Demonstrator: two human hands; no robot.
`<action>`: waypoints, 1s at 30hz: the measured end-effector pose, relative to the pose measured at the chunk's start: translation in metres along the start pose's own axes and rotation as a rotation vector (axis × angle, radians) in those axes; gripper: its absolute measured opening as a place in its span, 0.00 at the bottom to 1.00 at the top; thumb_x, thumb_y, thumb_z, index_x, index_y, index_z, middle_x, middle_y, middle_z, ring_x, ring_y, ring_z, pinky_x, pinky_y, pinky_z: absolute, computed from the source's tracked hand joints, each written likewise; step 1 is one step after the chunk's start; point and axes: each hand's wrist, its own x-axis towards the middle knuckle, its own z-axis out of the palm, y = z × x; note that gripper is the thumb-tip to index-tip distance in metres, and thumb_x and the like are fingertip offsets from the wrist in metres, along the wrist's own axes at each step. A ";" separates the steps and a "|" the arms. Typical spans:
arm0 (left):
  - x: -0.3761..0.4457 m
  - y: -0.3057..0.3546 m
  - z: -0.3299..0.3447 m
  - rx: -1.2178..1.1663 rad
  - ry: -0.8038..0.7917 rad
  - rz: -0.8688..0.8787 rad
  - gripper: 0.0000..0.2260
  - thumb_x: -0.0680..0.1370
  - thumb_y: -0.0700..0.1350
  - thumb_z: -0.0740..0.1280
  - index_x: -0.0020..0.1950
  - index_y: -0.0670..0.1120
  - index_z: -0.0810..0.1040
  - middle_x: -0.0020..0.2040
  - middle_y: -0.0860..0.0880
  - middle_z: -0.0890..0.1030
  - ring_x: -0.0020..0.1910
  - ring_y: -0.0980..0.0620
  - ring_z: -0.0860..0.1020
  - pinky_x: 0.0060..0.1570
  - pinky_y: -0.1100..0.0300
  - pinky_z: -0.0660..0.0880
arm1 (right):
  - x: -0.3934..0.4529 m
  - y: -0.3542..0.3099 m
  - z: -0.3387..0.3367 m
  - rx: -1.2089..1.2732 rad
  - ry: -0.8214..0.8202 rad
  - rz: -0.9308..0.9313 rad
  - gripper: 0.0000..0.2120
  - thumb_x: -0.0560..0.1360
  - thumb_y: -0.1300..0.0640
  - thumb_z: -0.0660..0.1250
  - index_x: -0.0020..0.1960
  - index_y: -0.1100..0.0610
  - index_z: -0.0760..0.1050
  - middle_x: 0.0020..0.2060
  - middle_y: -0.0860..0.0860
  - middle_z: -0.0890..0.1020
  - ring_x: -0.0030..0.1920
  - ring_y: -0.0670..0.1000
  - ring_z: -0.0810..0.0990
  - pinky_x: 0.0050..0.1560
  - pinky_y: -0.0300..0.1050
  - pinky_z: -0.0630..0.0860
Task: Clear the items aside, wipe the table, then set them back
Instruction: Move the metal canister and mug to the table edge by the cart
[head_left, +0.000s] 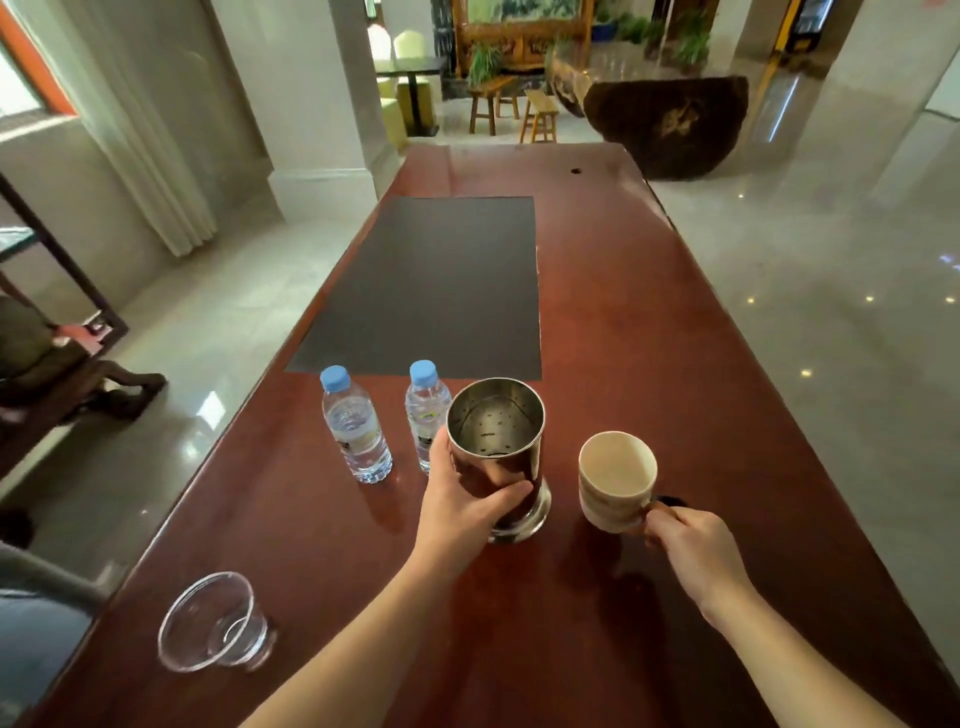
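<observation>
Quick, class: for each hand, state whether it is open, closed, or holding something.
Left hand: closed around the metal canister, which stands on the table.
Right hand: fingers closed on the handle of the cream mug.

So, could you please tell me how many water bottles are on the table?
2. One bottle stands near the table's left edge; the other bottle is beside it, partly behind the metal canister.

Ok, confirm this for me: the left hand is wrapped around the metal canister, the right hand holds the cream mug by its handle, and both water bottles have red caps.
One detail is wrong: the caps are blue, not red, as the head view shows on both water bottles. The rest stands: the left hand is wrapped around the metal canister, and the right hand holds the cream mug by its handle.
</observation>
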 end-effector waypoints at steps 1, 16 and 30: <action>-0.004 0.004 -0.008 -0.008 0.001 0.002 0.40 0.60 0.53 0.82 0.66 0.68 0.65 0.59 0.65 0.78 0.59 0.64 0.77 0.60 0.59 0.75 | -0.003 -0.005 0.002 -0.009 -0.014 -0.019 0.17 0.74 0.53 0.65 0.30 0.61 0.77 0.27 0.54 0.81 0.33 0.57 0.77 0.34 0.50 0.66; -0.067 0.068 -0.162 -0.023 0.356 0.098 0.42 0.57 0.53 0.82 0.68 0.59 0.68 0.56 0.65 0.80 0.56 0.65 0.78 0.50 0.71 0.74 | -0.060 -0.107 0.090 -0.031 -0.419 -0.243 0.10 0.61 0.50 0.65 0.27 0.54 0.69 0.25 0.49 0.66 0.28 0.48 0.62 0.33 0.48 0.57; -0.130 0.059 -0.348 0.115 0.761 0.035 0.42 0.59 0.49 0.81 0.69 0.53 0.67 0.53 0.66 0.80 0.54 0.71 0.77 0.53 0.70 0.75 | -0.098 -0.193 0.241 0.057 -0.603 -0.322 0.11 0.70 0.64 0.67 0.30 0.63 0.80 0.30 0.58 0.82 0.34 0.54 0.75 0.38 0.52 0.70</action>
